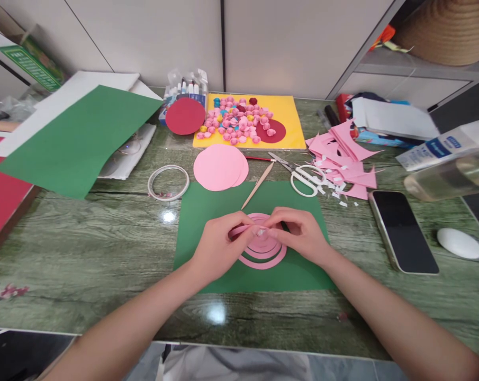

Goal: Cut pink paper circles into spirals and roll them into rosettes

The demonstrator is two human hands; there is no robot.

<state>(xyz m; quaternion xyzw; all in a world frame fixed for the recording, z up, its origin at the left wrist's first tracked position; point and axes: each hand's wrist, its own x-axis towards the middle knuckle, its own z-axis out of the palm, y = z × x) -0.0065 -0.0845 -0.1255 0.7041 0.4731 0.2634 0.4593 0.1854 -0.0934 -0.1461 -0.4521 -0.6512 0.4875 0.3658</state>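
A pink paper spiral (263, 253) lies on a small green sheet (207, 211) in front of me. My left hand (219, 246) pinches the outer end of the spiral strip between thumb and fingers. My right hand (298, 233) meets it from the right, fingertips closed on the same strip end. A thin wooden stick (258, 185) lies just beyond the hands, on the green sheet's far edge.
White scissors (305, 177), pink paper circles (220, 166), a tape roll (168, 182) and pink scraps (344, 159) lie behind. Small paper roses cover a yellow sheet (290, 127). A phone (404, 230) and a white mouse (459, 243) lie right. Green paper (76, 137) lies left.
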